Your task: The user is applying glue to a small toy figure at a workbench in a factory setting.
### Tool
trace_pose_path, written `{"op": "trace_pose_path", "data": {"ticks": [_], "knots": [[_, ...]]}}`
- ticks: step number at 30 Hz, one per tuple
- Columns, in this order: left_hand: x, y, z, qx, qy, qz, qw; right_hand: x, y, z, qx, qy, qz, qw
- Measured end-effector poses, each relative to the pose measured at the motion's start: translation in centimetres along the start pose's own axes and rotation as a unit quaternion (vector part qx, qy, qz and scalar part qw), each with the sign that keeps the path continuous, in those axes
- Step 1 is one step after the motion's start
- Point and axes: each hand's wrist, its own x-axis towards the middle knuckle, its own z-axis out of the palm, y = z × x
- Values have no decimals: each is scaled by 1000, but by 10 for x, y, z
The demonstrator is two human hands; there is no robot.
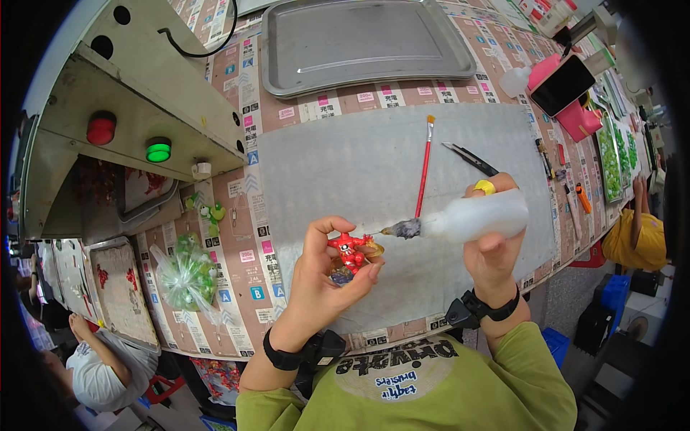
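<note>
My left hand [314, 273] is closed on a small red toy figure [346, 248] with gold and dark parts, thumb and fingers pinching it from the sides. In my right hand [494, 262] lies a translucent white squeeze bottle [489, 214], tilted level. A yellow finger cot [484, 187] covers one fingertip of that hand. Dark grey wrapping [405, 228] surrounds the bottle's nozzle. The thin tip points left and reaches the figure's upper part; whether it touches cannot be made out. Both hands are over a grey mat [345, 169].
A red-handled brush [425, 169] and black tweezers [471, 158] lie on the mat. Beyond it sits a metal tray [359, 43]. A machine with red and green lamps [158, 149] stands left, near a bag of green pieces [188, 276]. A phone [563, 85] is at right. Other people sit either side.
</note>
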Motion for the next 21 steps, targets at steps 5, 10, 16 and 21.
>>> {"op": "trace_pose_path", "data": {"ticks": [5,10,16,21], "knots": [[0,-2,0,4,-1,-7,1000,-6,5,-10,-21,-20,-35,999],[1,-4,0,11,1,9,1000,-6,3,-11,-115,-114,-135,978],[1,-1,1,-5,1,2,1000,-5,5,-8,-169,-135,-177,960],[1,1,0,-2,-7,-13,1000,-5,6,-6,-169,-138,-175,960]]}}
